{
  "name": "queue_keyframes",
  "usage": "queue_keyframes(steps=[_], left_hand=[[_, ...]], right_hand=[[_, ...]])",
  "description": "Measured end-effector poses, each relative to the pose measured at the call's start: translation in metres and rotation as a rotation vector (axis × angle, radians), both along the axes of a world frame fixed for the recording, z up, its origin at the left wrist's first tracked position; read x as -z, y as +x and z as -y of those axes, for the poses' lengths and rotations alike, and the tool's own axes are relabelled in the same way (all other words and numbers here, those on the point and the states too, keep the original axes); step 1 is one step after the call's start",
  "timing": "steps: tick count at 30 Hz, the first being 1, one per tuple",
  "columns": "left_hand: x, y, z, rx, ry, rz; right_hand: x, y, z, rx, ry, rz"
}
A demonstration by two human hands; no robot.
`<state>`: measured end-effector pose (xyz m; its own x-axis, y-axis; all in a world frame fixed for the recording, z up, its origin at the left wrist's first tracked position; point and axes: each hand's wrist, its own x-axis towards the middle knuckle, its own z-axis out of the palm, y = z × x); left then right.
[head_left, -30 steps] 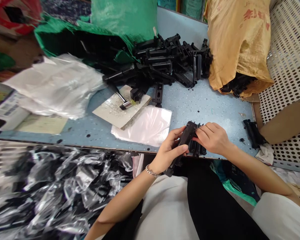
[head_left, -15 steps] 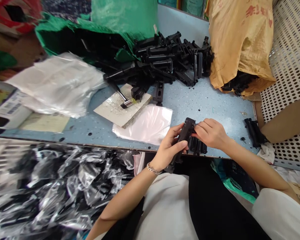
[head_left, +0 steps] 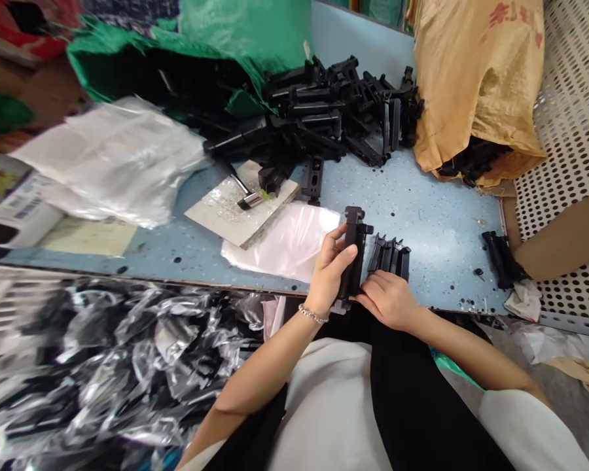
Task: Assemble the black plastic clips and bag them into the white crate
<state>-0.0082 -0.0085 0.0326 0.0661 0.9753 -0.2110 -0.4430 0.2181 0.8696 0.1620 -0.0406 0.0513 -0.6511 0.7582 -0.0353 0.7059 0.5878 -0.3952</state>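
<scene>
In the head view, the green sack [head_left: 255,29] by the table's [head_left: 446,222] far edge has a dark mouth, its contents hard to make out; the tan sack [head_left: 466,85] near the far right corner shows black pieces [head_left: 474,162] inside. At the front edge, the left hand [head_left: 325,271] grips a black part [head_left: 355,267]. The right hand [head_left: 391,301], fingers bent, has moved from its upper end to its lower; whether it grips, I cannot tell.
</scene>
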Motion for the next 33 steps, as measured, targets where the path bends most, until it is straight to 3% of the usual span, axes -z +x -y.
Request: queue_keyframes(steps=[3,5,8,13,15,17,19,21,24,27,30,33], left_hand=[[0.018,0.004,-0.007,-0.04,-0.001,-0.105],[0.035,0.005,-0.012,-0.059,0.017,-0.254],[0.061,0.014,-0.016,-0.035,0.06,-0.507],[0.091,0.051,-0.005,-0.007,0.27,-0.692],[0.097,0.058,-0.003,0.012,0.339,-0.737],[0.096,0.055,-0.005,0.027,0.351,-0.742],[0.089,0.045,-0.015,0.033,0.316,-0.673],[0.076,0.034,-0.031,0.012,0.246,-0.519],[0.051,0.029,-0.06,-0.076,0.163,-0.22],[0.025,0.034,-0.071,-0.103,0.176,-0.037],[0.0,0.037,-0.055,0.032,0.126,0.061],[-0.017,0.036,-0.027,0.166,-0.021,0.154]], right_hand=[[0.005,0.004,-0.006,0.04,-0.055,0.071],[0.004,0.012,-0.029,0.058,-0.118,0.068],[0.001,0.023,-0.098,0.133,-0.102,0.024],[0.009,0.003,-0.25,0.546,0.161,-0.073],[0.015,-0.01,-0.291,0.59,0.138,-0.084],[0.02,-0.016,-0.311,0.607,0.081,-0.098],[0.021,-0.011,-0.307,0.626,0.034,-0.126],[0.019,0.001,-0.279,0.621,-0.013,-0.152],[0.01,0.021,-0.2,0.549,-0.05,-0.242],[-0.004,0.032,-0.119,0.281,-0.05,-0.413],[-0.017,0.035,-0.082,0.161,0.142,-0.417],[-0.02,0.038,-0.092,0.181,0.451,-0.335]])
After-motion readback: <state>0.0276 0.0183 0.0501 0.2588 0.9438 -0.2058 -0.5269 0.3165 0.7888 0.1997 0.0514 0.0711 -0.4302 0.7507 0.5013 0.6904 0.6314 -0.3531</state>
